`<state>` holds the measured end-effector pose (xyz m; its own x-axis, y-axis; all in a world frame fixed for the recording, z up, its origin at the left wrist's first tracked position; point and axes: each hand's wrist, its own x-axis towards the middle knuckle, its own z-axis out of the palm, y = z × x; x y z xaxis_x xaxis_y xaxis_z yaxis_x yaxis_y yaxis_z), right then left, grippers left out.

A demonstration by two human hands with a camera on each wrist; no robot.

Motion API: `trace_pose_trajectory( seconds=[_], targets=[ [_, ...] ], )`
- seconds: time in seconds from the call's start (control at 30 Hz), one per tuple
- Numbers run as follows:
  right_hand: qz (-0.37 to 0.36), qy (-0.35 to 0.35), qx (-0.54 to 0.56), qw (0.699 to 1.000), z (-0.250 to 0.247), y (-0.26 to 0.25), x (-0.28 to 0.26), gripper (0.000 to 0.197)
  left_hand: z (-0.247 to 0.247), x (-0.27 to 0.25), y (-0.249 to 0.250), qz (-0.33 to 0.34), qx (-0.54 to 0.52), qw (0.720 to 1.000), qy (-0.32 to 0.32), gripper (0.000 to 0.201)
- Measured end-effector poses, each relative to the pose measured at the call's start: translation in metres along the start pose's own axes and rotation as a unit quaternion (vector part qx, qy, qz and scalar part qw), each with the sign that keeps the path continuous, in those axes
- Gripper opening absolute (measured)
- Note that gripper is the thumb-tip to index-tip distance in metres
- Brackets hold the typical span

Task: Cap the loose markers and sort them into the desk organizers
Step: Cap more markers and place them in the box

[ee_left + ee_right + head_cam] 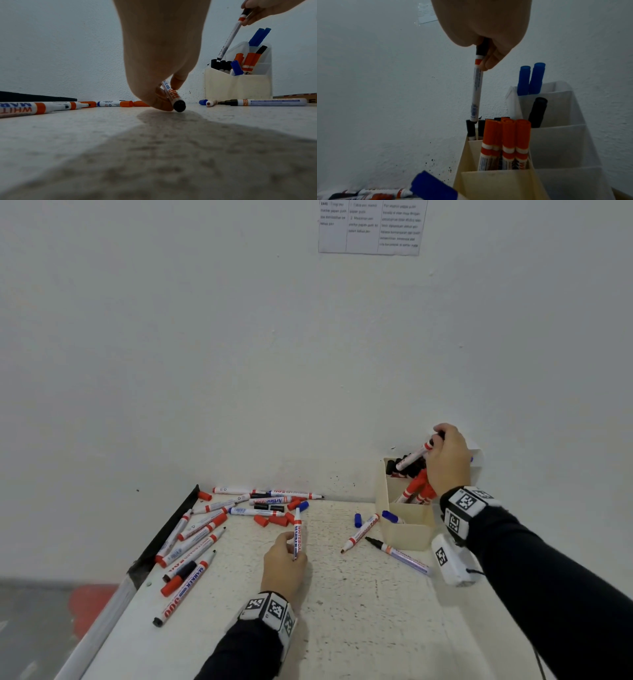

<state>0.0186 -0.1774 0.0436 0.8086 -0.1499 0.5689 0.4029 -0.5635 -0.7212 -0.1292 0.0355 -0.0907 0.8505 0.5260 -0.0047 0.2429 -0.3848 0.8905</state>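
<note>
The right hand [449, 461] is raised over the far right corner of the table, its fingers curled round the black-capped top of a white black-capped marker [412, 457] that hangs tilted, its lower end down among the black caps in the far compartment of the cream desk organizer [407, 530]. The left hand [283, 566] sits low at mid-table, wrist toward the near edge, thumb and fingers pinching the barrel of a red-banded whiteboard marker [297, 537] that points away toward the wall; the left wrist view shows its black butt end just above the table [240, 128]. The cream organizer holds black-capped markers [473, 129] in the far compartment, red-capped markers [506, 143] in the middle one and a blue-capped marker [237, 68] leaning out of the near one. Just behind it to the right stands a white stepped organizer [559, 135] with two blue-capped markers [531, 79] in its far tier and one black-capped marker [537, 112] in the tier below. Just left of the cream organizer lie an uncapped red marker [359, 533], a loose blue cap [358, 520] and, nearer, an uncapped black marker [399, 556]. A heap of loose markers [191, 542] and loose red caps [274, 520] spreads along the left edge and the far wall. A printed sheet [371, 225] is fixed high on the wall.
</note>
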Motion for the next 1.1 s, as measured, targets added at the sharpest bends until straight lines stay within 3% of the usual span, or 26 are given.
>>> trace_pose_trajectory(
  seconds=[0.1,0.27,0.47,0.67,0.9,1.1],
  targets=[
    [-0.016,-0.032,-0.021,0.999,0.011,-0.003,0.004,0.027,-0.001,-0.001,0.0,-0.003,0.001,1.0,-0.009,0.043],
    [-0.005,-0.152,-0.118,0.981,0.024,-0.001,0.008,0.03,0.0,0.002,-0.002,-0.009,-0.003,1.0,-0.016,0.044],
    [-0.012,-0.1,-0.149,0.984,0.044,0.01,0.015,0.02,0.002,0.005,-0.004,-0.01,-0.004,1.0,-0.013,0.045],
    [0.011,-0.278,-0.3,0.912,0.058,0.025,0.006,0.034,0.001,0.004,-0.005,-0.005,0.0,1.0,-0.003,0.047],
    [-0.044,-0.358,-0.363,0.859,0.058,0.027,-0.005,0.059,-0.002,0.003,0.0,-0.017,0.001,1.0,0.006,0.046],
    [0.035,-0.339,-0.394,0.854,0.061,0.022,-0.007,0.064,-0.001,0.003,-0.003,-0.026,0.018,0.999,0.036,0.042]
  ],
)
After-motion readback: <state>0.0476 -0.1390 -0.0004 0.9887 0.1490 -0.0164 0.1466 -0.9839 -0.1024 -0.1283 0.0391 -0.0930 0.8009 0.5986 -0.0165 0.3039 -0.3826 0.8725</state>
